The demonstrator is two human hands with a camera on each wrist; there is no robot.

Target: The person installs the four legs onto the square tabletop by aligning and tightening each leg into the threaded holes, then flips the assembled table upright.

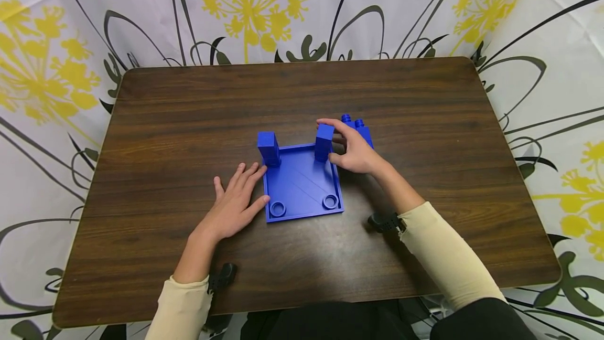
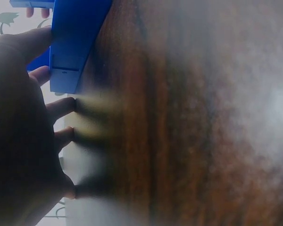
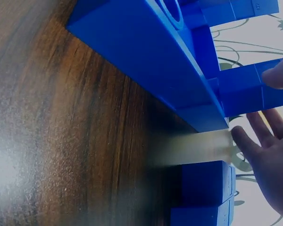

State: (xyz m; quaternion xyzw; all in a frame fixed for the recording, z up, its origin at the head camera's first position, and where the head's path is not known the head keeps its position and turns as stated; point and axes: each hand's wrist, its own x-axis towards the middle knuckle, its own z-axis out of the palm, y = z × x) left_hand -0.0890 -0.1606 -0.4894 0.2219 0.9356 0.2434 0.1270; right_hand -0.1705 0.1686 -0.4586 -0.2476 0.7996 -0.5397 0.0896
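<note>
A blue square panel (image 1: 302, 182) with a raised rim lies on the table, ring-shaped sockets showing in its two near corners. From its far left corner rises one blue square leg (image 1: 268, 148). At the far right corner stands a second blue leg (image 1: 323, 143), which my right hand (image 1: 356, 151) holds between thumb and fingers; the right wrist view shows the thumb (image 3: 278, 75) against this leg (image 3: 247, 89). My left hand (image 1: 233, 206) lies spread at the panel's left side, thumb and index finger touching its edge. In the left wrist view the panel's side (image 2: 73, 52) meets these fingers.
Two more blue legs (image 1: 362, 133) with threaded-looking ends lie just right of the right hand, seen also as blocks (image 3: 205, 188) in the right wrist view. The brown wooden table (image 1: 189, 104) backs onto a flowered curtain (image 1: 151, 9).
</note>
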